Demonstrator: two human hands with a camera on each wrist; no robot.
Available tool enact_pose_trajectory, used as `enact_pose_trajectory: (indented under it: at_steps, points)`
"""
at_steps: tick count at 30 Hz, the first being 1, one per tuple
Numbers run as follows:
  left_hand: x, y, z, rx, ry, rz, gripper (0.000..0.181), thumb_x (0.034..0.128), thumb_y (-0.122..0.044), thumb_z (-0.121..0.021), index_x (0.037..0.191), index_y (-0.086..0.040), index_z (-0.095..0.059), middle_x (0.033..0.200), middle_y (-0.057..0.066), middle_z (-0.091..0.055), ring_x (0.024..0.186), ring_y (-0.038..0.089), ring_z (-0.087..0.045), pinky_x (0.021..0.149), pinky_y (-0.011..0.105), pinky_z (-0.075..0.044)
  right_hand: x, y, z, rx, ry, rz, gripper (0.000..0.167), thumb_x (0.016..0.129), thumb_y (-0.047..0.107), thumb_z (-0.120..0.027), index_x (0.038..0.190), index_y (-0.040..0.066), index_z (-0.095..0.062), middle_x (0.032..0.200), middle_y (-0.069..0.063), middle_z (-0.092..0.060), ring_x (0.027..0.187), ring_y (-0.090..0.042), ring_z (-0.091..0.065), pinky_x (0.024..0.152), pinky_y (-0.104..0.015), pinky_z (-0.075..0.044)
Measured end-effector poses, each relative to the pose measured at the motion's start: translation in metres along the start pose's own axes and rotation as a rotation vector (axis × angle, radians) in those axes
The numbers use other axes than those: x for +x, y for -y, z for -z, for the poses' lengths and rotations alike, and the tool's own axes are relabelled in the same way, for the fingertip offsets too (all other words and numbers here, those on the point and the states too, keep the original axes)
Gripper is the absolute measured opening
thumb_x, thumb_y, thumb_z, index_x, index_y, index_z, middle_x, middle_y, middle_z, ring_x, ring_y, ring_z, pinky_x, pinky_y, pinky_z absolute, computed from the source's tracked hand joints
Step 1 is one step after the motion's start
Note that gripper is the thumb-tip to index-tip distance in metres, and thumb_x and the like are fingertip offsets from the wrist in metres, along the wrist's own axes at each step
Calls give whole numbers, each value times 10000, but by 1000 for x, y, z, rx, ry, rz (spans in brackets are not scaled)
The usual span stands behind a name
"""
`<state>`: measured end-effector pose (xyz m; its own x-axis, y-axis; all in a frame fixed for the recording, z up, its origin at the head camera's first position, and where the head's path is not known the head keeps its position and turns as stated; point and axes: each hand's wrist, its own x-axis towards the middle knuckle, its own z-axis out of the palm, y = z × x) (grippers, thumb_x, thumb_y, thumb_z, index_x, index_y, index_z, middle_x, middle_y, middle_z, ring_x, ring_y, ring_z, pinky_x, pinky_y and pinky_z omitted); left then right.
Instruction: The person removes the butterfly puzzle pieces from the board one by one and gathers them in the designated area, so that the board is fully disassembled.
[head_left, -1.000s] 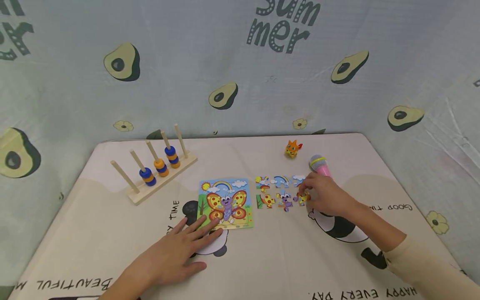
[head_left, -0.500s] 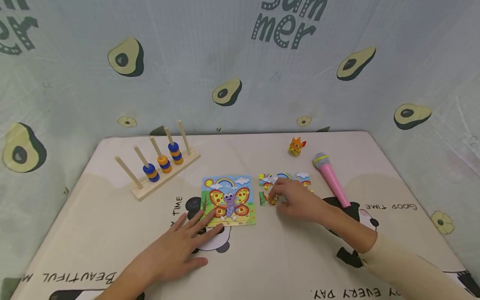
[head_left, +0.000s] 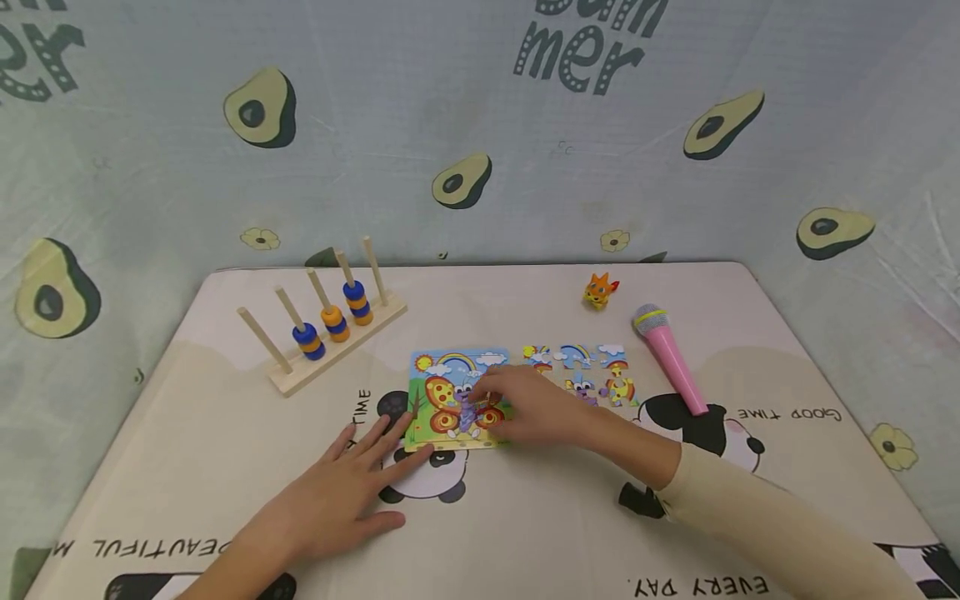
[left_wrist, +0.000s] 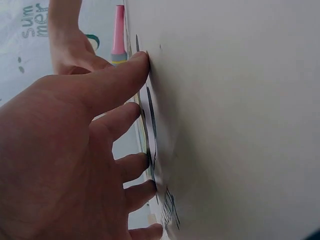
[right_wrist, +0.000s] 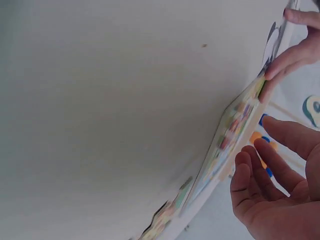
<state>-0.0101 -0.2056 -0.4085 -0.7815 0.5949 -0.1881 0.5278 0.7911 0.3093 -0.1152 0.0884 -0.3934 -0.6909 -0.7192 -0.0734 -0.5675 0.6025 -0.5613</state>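
The wooden peg stand [head_left: 348,343] is well clear of the work. The left hand [head_left: 345,492] lies spread beside it, fingers straight and apart, gripping nothing, their tips appearing to touch the near left corner of the butterfly puzzle board [head_left: 461,417]. It should steady the board with light pressure, keeping it flat. Over the board's right side hangs the right hand [head_left: 536,408]; it would do well to come in low, thumb and fingertips at an edge. Its fingers curve loosely, thumb parted, seemingly holding nothing, though blur clouds that view. Farther right lie loose puzzle pieces [head_left: 576,357].
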Motion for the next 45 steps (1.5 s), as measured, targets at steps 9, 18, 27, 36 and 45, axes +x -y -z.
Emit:
enact_pose_trajectory:
  at_steps: [9, 18, 27, 36, 45]
  points:
    - [1, 2, 4, -33, 29, 2, 738, 971, -544, -661, 1623, -417, -339, 1760, 80, -154, 1604, 403, -192, 1164, 789, -213, 35, 18, -14, 8, 51, 23, 414, 863, 120, -810, 1270, 125, -731, 1136, 9, -703, 957, -155, -591, 826, -264, -509]
    - [3, 4, 2, -59, 56, 32, 744, 953, -553, -681, 1611, -438, -353, 1759, 67, -164, 1606, 406, -181, 1176, 788, -188, 47, 29, -23, -51, 91, 20, 467, 850, 85, -793, 1308, 143, -717, 1238, 14, -697, 1089, -128, -583, 971, -286, -497]
    - [2, 5, 1, -47, 45, 19, 737, 955, -562, -674, 1609, -434, -360, 1757, 67, -170, 1603, 407, -189, 1171, 785, -205, 52, 29, -28, -40, 103, -6, 519, 820, 45, -772, 1317, 184, -724, 1246, 17, -653, 1113, -124, -549, 935, -253, -492]
    - [2, 6, 0, -47, 33, 11, 731, 958, -560, -671, 1608, -435, -362, 1753, 75, -186, 1600, 413, -195, 1170, 785, -207, 52, 33, -28, -17, 104, -43, 511, 793, 25, -788, 1280, 177, -752, 1221, 4, -622, 1075, -117, -513, 843, -219, -466]
    - [2, 5, 0, -43, 33, 14, 729, 955, -561, -674, 1606, -430, -371, 1755, 67, -181, 1603, 407, -192, 1170, 783, -211, 50, 37, -29, 2, 84, -62, 517, 770, -29, -765, 1244, 176, -767, 1219, -9, -606, 1083, -132, -508, 807, -216, -455]
